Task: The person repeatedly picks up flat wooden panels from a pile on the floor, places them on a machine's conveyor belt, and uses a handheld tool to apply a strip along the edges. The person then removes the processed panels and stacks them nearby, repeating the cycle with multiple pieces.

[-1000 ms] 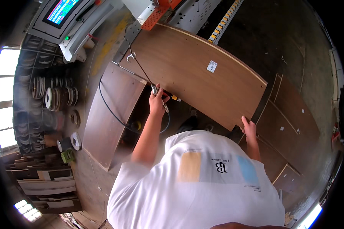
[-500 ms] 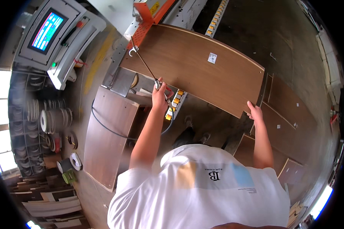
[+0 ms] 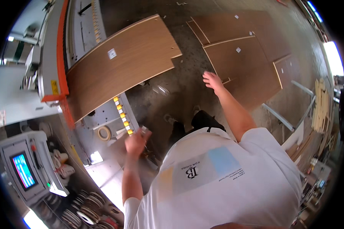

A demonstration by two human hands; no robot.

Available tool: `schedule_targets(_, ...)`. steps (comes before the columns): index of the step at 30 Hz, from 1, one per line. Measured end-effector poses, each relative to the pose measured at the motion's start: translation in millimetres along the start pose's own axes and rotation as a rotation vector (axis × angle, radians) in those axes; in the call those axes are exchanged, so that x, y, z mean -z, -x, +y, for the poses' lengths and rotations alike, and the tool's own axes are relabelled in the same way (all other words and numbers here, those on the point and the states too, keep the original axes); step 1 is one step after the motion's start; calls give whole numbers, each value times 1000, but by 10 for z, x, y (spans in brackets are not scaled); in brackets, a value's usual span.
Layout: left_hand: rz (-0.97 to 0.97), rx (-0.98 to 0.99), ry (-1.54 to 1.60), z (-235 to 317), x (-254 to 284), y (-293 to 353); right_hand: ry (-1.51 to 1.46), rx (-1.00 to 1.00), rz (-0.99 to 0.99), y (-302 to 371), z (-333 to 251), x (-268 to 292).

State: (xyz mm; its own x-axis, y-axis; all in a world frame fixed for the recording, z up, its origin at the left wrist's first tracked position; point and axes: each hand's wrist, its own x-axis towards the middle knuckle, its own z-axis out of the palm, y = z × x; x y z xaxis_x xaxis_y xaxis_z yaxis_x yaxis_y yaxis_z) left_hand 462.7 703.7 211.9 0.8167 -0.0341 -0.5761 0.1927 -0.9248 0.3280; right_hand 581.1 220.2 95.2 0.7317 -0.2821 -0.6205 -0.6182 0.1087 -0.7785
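Observation:
My left hand [image 3: 136, 142], smeared by motion, is closed on an air blow gun [image 3: 143, 131]. Its long thin nozzle is blurred, with a silvery glint over the floor. A long brown board [image 3: 137, 49] with a white label and a notched corner lies across the machine's yellow roller strip [image 3: 122, 115], its far-left end under the orange machine edge [image 3: 61, 57]. My right hand [image 3: 213, 82] is off that board, its fingers stretched out. It hangs in the air near the stacked brown panels [image 3: 233, 57] on the right and holds nothing.
A control panel with a lit screen [image 3: 22, 170] stands at the lower left, above rolls of edging strip [image 3: 88, 208]. A tape roll [image 3: 103, 133] rests on the machine bed. Metal rails [image 3: 279, 117] and a stack of pale wood strips [image 3: 322, 107] are at the right.
My view has turned to the right. My right hand has let go of the board's corner and opened. My left hand has swung away from the board with the air blow gun.

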Motion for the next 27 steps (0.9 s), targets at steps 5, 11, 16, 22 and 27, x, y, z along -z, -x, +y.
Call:
schedule_targets(5, -410, -69, -180, 745, -459, 294, -179, -285, 151, 97, 1116, 937)
schedule_targets(11, -585, -56, -163, 1027, -998, 140, -379, -381, 244, -232, 1900, 1213)
schedule_targets(16, -533, 214, -4, 1630, -1118, -239, -420, -408, 259, -903, 2272, 1568)
schedule_targets(22, -691, 281, -31, 2241, -1335, -695, -440, -351, 174, -2115, 2715, 2101)
schedule_targets(27, -643, 446, 147, 2344, -1800, -979, -309, -468, 436, -2874, 2535, 2277)
